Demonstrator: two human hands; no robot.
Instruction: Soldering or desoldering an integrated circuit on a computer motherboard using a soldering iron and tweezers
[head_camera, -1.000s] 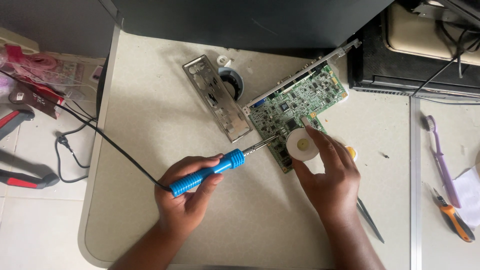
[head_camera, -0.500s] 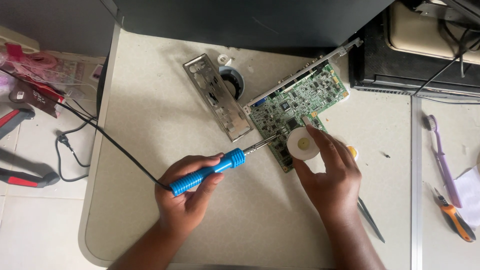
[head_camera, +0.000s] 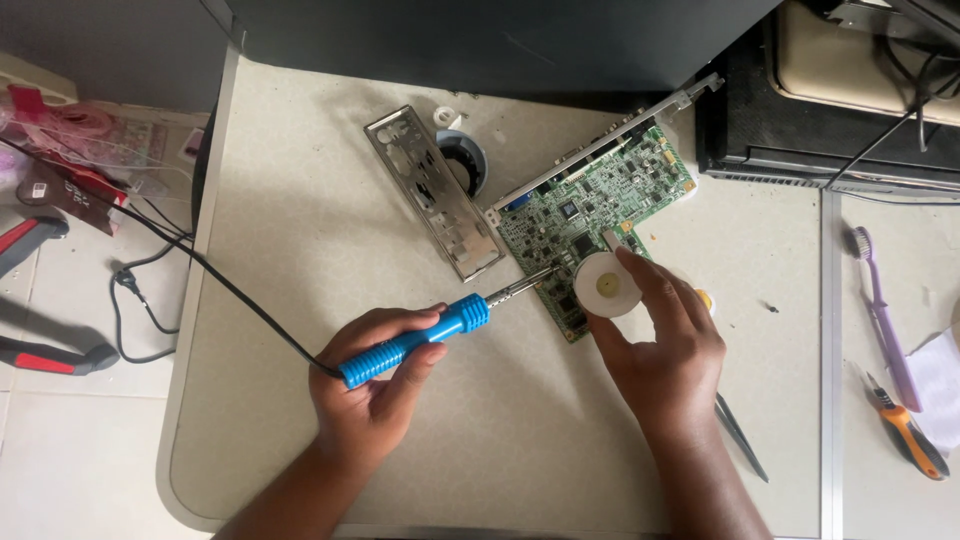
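2 hands work a soldering iron (head_camera: 420, 338) at a green circuit board (head_camera: 590, 225) on a beige table (head_camera: 300, 250).
Left hand (head_camera: 375, 400) clenches the iron's ribbed blue handle, likely light and grippy; right hand (head_camera: 665, 350) pinches a white spool (head_camera: 606, 285) over the stiff, probably fragile board.

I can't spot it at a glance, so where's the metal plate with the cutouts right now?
In the head view, the metal plate lies flat on the table, upper centre, just left of the green circuit board and partly over a round dark hole.
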